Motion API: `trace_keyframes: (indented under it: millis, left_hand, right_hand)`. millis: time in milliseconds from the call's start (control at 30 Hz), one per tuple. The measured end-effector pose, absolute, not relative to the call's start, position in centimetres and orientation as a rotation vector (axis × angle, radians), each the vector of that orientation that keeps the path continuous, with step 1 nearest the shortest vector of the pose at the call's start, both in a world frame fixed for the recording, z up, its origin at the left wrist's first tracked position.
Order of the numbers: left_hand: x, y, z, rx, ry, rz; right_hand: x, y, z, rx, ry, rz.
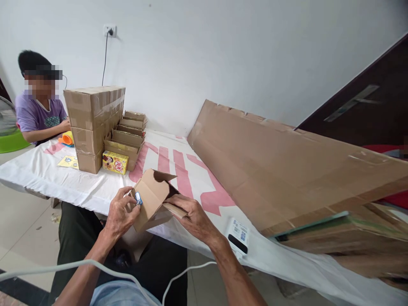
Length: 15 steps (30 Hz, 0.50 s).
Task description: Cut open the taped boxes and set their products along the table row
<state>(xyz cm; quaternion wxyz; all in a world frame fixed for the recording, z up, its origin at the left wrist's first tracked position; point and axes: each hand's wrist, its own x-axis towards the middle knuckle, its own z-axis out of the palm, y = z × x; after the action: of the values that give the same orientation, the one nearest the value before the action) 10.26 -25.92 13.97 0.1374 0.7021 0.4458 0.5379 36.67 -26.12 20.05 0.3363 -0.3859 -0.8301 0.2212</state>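
Observation:
My left hand (121,214) and my right hand (191,216) both grip a small brown cardboard box (152,199) held over the near edge of the table. The box is partly folded, its top flap standing open. The left thumb and fingers pinch its left side, where a small blue-and-white thing (138,198) sits against the card; I cannot make out what it is. The right hand's fingers close on the box's lower right flap.
A white cloth with pink stripes (178,165) covers the table. Stacked taped cartons (92,123) and a row of open boxes (127,136) stand at the far left with a yellow packet (115,162). Large flat cardboard sheets (287,170) lean on the right. Another person (40,106) sits at the far left.

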Motion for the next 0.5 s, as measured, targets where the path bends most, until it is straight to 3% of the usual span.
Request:
trace_keyframes:
  millis: [500]
  left_hand:
    - [10.01, -25.89, 14.3, 2.116, 1.173, 1.637]
  right_hand:
    - [36.34, -25.83, 19.97, -1.038, -2.19, 0.489]
